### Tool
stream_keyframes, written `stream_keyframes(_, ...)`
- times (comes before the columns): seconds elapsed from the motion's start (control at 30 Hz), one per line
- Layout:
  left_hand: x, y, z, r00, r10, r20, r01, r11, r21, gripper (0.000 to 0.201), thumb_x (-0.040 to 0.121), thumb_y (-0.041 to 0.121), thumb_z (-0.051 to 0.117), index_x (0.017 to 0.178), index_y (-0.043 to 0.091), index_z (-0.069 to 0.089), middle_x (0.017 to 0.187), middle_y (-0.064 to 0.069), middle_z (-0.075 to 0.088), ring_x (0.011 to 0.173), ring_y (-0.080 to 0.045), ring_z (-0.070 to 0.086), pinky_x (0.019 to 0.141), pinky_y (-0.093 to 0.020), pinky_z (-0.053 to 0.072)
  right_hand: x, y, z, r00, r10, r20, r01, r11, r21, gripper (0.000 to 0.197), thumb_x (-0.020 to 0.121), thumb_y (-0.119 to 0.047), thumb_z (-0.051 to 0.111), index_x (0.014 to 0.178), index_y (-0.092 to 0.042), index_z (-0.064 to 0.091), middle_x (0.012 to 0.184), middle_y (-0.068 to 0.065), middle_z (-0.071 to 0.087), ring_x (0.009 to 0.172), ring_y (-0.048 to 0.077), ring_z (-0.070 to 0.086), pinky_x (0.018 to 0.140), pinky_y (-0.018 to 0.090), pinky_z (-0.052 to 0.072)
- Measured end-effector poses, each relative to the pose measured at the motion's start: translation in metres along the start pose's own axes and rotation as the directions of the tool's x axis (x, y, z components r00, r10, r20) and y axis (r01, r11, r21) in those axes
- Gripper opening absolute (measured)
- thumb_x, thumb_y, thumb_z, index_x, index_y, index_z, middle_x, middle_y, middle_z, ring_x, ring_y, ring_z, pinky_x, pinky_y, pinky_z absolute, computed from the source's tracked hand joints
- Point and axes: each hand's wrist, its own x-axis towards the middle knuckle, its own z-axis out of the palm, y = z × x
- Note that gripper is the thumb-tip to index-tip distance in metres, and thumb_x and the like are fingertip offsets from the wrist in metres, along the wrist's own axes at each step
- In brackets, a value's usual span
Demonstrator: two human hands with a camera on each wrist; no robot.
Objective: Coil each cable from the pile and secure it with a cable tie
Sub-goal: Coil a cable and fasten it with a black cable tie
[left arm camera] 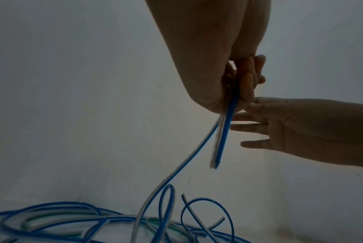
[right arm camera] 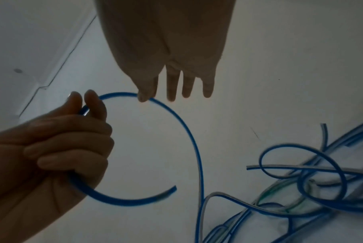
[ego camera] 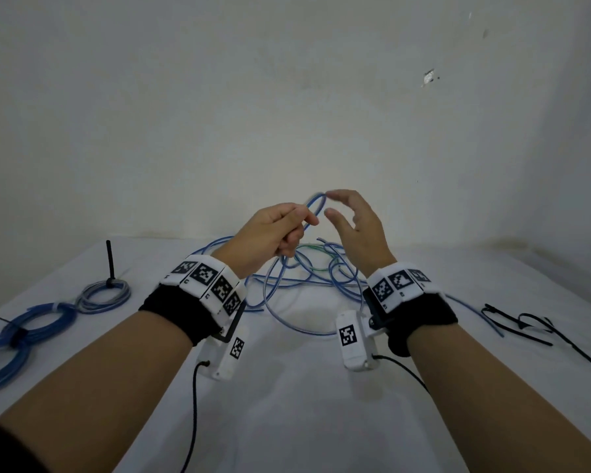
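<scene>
My left hand (ego camera: 287,230) is raised above the table and grips a blue cable (ego camera: 316,204), fingers curled round it; a small loop arches up from the fist. In the left wrist view the cable's free end (left arm camera: 218,157) hangs below the fist (left arm camera: 236,92). My right hand (ego camera: 352,220) hovers just right of the loop with fingers straight; in the right wrist view its fingertips (right arm camera: 143,97) touch the top of the loop (right arm camera: 176,118). The rest of the cable drops into a tangled pile (ego camera: 307,274) of blue, grey and green cables on the white table (ego camera: 287,387).
Two tied coils lie at the left: a dark blue one (ego camera: 31,329) and a grey-blue one (ego camera: 103,295) with a black tie tail (ego camera: 110,257) sticking up. Several loose black cable ties (ego camera: 533,326) lie at the right. A white wall stands behind the table.
</scene>
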Motion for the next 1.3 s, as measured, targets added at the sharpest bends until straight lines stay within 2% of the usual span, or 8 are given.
stream_keyframes(0.07,-0.001,-0.001,-0.001,0.999,-0.036,0.029,0.038,0.997,-0.065,0.029,0.101,0.023,0.037,0.091,0.008,0.06,0.053,0.006,0.038,0.044,-0.007,0.028,0.046,-0.017,0.031,0.003,0.0,0.001,0.999,0.019,-0.04,-0.017,0.999,0.04,0.012,0.094,-0.012,0.052,0.099,-0.016,0.061,0.1,-0.007,0.064,0.096,0.002,0.057,0.083,0.018,0.042)
stream_keyframes(0.23,-0.003,-0.006,-0.002,0.993,-0.067,0.097,0.081,0.987,-0.142,0.033,0.102,0.026,0.032,0.094,0.007,0.058,0.054,0.006,0.036,0.043,-0.006,0.025,0.043,-0.016,0.024,0.007,0.006,0.001,0.964,0.003,0.267,-0.007,1.0,0.012,0.03,0.09,-0.014,0.061,0.118,-0.023,0.054,0.114,-0.021,0.055,0.11,-0.013,0.048,0.091,0.009,0.039)
stream_keyframes(0.37,-0.003,-0.007,-0.001,0.977,-0.139,0.161,0.152,0.986,-0.07,0.04,0.1,0.036,0.03,0.099,0.008,0.06,0.058,0.002,0.042,0.05,-0.011,0.035,0.051,-0.02,0.032,0.007,0.005,0.008,0.998,0.028,0.058,-0.032,0.997,0.064,0.017,0.092,-0.005,0.051,0.098,-0.01,0.066,0.092,-0.004,0.065,0.091,0.015,0.059,0.083,0.022,0.046)
stream_keyframes(0.63,-0.014,-0.024,-0.014,0.902,-0.257,0.346,0.243,0.966,0.084,0.02,0.099,0.006,0.036,0.1,0.004,0.056,0.087,-0.003,0.066,0.098,-0.022,0.061,0.095,-0.033,0.046,0.013,0.006,0.0,0.992,0.104,-0.072,-0.094,0.986,0.141,0.024,0.095,-0.007,0.047,0.098,-0.02,0.067,0.083,-0.005,0.065,0.078,0.013,0.059,0.071,0.025,0.049)
stream_keyframes(0.8,-0.016,-0.017,-0.01,0.942,-0.184,0.281,0.149,0.979,0.141,0.027,0.1,0.011,0.034,0.091,0.006,0.059,0.08,-0.004,0.067,0.096,-0.025,0.064,0.095,-0.029,0.048,0.012,0.006,0.001,0.981,0.191,-0.043,-0.179,0.963,0.2,0.017,0.097,-0.011,0.046,0.101,-0.015,0.062,0.082,0.001,0.066,0.069,0.011,0.06,0.07,0.026,0.053)
stream_keyframes(0.93,-0.008,-0.012,-0.006,0.989,-0.071,0.131,0.078,0.996,-0.048,0.028,0.101,0.02,0.031,0.091,0.009,0.056,0.056,0.006,0.039,0.055,-0.01,0.045,0.08,-0.031,0.05,0.002,0.011,0.009,0.918,0.395,0.04,-0.393,0.888,0.239,0.014,0.093,0.002,0.047,0.094,-0.011,0.051,0.087,0.012,0.068,0.065,0.016,0.059,0.072,0.028,0.054)
stream_keyframes(1.13,0.006,-0.005,-0.003,1.0,-0.008,0.028,0.014,0.977,-0.215,0.031,0.099,0.005,0.025,0.098,0.008,0.055,0.067,0.003,0.038,0.061,-0.009,0.038,0.068,-0.025,0.036,-0.024,0.012,0.024,0.792,0.521,0.318,-0.581,0.803,0.131,0.018,0.09,-0.001,0.056,0.104,-0.008,0.046,0.095,0.016,0.066,0.073,0.02,0.061,0.074,0.032,0.052)
stream_keyframes(1.3,0.007,-0.006,-0.002,0.999,0.028,-0.03,-0.032,0.986,-0.161,0.025,0.103,0.013,0.028,0.103,0.015,0.053,0.076,0.0,0.054,0.072,-0.015,0.055,0.089,-0.038,0.049,-0.035,0.011,0.027,0.681,0.548,0.486,-0.673,0.73,0.118,0.068,0.09,-0.014,0.061,0.142,-0.012,0.017,0.108,0.009,0.063,0.088,0.023,0.066,0.084,0.039,0.052)
